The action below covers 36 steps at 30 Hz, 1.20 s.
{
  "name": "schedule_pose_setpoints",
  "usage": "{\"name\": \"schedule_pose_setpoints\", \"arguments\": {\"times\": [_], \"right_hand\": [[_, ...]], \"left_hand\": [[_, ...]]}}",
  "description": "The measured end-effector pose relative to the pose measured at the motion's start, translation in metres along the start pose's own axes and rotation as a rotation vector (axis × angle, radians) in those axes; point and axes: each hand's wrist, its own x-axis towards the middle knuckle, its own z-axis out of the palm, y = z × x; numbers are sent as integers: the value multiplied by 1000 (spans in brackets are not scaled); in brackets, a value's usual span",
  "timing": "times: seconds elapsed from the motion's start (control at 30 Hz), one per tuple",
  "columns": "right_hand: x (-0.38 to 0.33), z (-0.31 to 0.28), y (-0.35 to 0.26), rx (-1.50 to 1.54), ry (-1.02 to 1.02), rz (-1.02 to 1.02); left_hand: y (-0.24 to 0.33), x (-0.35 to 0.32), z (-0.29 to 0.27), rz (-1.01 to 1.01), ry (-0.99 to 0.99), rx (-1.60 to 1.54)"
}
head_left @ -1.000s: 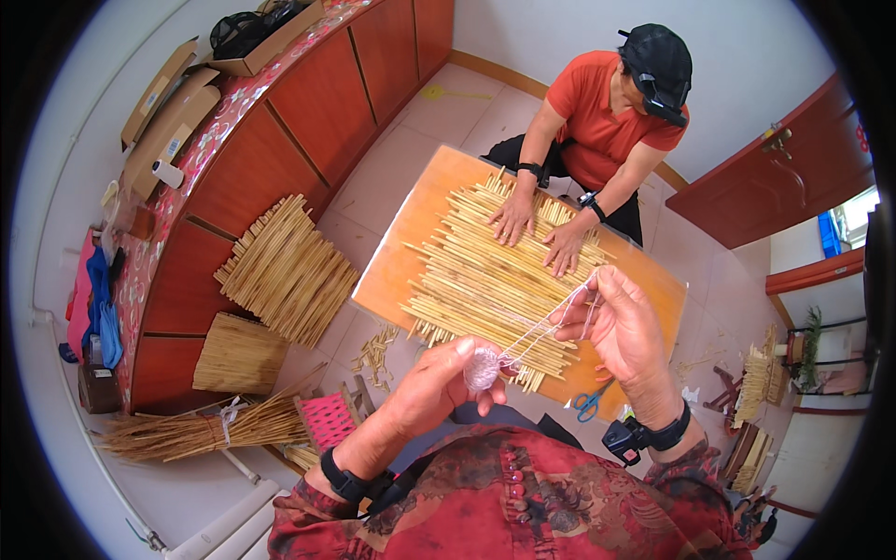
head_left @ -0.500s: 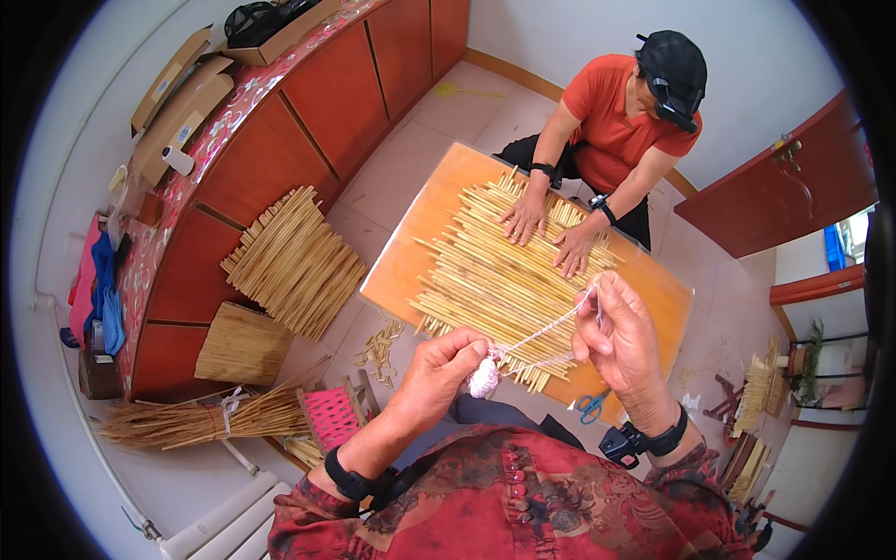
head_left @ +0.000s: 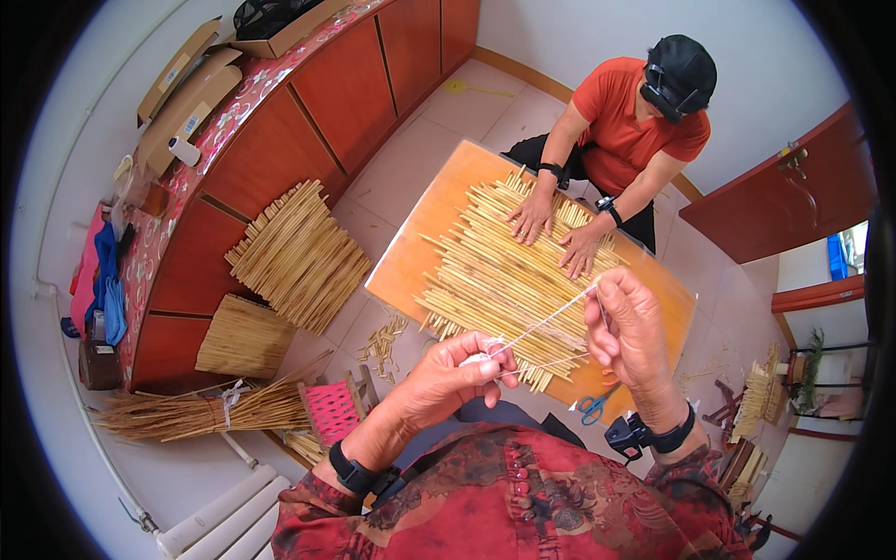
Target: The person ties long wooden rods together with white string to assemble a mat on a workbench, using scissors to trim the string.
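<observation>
Walls [head_left: 579,33]: finished in white, edged at the foot by a tan baseboard [head_left: 523,72]
Floor [head_left: 467,103]: laid with pale tiles
Cabinets [head_left: 345,84]: fronted with red-brown panels, covered on top by a red floral cloth [head_left: 245,93]
Table [head_left: 406,261]: topped in orange, set mid-floor
Stool [head_left: 329,413]: seated in pink weave
Radiator [head_left: 219,518]: white, placed at lower left
Door [head_left: 775,201]: dark red, seen at right
Light: spread evenly, a brighter patch [head_left: 854,245] seen just below the door

The head camera is looking down from above the red patterned shirt [head_left: 579,495], facing past the near left hand [head_left: 448,378] and right hand [head_left: 635,327] to the orange table [head_left: 425,215]. Its wide view is reaching the red cabinets [head_left: 345,98] at left and the door [head_left: 775,196] at far right.
</observation>
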Motion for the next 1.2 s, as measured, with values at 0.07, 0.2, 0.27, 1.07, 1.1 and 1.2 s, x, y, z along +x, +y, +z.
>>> {"name": "schedule_pose_setpoints", "arguments": {"times": [0.07, 0.2, 0.27, 1.07, 1.1, 1.2], "right_hand": [[1, -3, -5, -24, -1, 10], [-2, -10, -9, -212, -49, 16], [-4, -12, -9, -236, -60, 32], [-24, -22, -22, -1977, -251, -631], [-22, -23, -21, -1932, -146, -643], [-14, -22, -24, -1816, 44, -678]], "left_hand": [[0, 0, -2, -8, 3, -38], [4, -1, -10, -15, 135, 52], [1, 0, -16, 38, 159, 67], [-1, -11, -22, 156, 225, 134], [-1, -12, -23, 150, 213, 162], [-2, -12, -29, 58, 160, 223]]}}
